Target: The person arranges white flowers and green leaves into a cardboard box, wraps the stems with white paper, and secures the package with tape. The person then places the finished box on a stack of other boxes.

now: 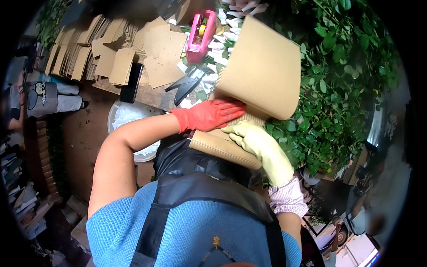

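Note:
A large sheet of corrugated cardboard (260,66) lies in front of me, its far part curled up high. The near part (223,148) bends over in a rounded fold close to my lap. My left hand (213,115), in a red rubber glove, holds the sheet down in the valley between these two parts, fingers straight and together. My right hand (248,135), in a pale yellow rubber glove, is beside it, its bent fingers on the cardboard by the near fold. The fingertips of the two hands almost meet. What lies under the sheet is mostly hidden.
Black-handled scissors (185,85), a pink tape dispenser (200,36) and white-wrapped flower heads (218,45) lie beyond my left hand. Cardboard stacks (83,50) and a phone (131,83) are further left. A white bucket (121,115) stands below; leafy stems (320,110) crowd the right.

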The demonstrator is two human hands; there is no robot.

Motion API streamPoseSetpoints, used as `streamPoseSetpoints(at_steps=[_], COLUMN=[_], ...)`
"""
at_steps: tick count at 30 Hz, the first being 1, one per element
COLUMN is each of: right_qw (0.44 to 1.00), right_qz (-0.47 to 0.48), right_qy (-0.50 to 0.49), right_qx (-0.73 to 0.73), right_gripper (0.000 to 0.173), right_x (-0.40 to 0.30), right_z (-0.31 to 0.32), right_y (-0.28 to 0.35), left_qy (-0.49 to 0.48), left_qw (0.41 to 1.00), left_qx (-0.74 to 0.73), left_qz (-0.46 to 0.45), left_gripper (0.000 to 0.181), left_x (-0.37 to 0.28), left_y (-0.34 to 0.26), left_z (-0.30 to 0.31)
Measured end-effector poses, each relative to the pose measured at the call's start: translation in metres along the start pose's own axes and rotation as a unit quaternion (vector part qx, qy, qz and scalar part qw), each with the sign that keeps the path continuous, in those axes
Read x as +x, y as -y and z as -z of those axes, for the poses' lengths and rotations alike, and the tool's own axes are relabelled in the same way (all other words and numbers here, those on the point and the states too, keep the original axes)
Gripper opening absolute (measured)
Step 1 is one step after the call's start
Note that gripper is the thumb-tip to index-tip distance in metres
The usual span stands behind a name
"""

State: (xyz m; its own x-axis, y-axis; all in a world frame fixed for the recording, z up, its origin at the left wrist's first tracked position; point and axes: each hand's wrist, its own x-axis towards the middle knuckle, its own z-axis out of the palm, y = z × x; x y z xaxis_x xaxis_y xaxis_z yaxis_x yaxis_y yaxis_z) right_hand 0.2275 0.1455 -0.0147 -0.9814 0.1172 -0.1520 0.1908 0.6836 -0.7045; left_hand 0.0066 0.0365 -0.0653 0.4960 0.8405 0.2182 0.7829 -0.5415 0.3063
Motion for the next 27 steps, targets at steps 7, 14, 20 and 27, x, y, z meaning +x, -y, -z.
streamPoseSetpoints(at_steps=[7, 14, 20, 27], right_qw=[0.999, 0.937, 0.963, 0.941], right_qz=[-0.005, -0.256, -0.138, 0.055], right_qy=[-0.036, -0.051, 0.039, 0.014], right_qx=[-0.023, -0.233, -0.229, -0.334], right_gripper=[0.033, 0.034, 0.039, 0.049], right_x=[0.008, 0.084, 0.119, 0.287], right_z=[0.062, 0.073, 0.101, -0.027], right_y=[0.077, 0.077, 0.096, 0.103], left_qy=[0.017, 0.012, 0.007, -0.045], left_qw=[0.993, 0.997, 0.951, 0.954], left_qx=[-0.091, -0.049, -0.300, -0.242], left_qz=[0.066, 0.050, 0.074, 0.169], left_gripper=[0.072, 0.068, 0.070, 0.063], left_x=[-0.003, -0.006, -0.006, -0.017], left_y=[0.005, 0.003, 0.005, 0.004], left_z=[-0.022, -0.030, -0.024, -0.041])
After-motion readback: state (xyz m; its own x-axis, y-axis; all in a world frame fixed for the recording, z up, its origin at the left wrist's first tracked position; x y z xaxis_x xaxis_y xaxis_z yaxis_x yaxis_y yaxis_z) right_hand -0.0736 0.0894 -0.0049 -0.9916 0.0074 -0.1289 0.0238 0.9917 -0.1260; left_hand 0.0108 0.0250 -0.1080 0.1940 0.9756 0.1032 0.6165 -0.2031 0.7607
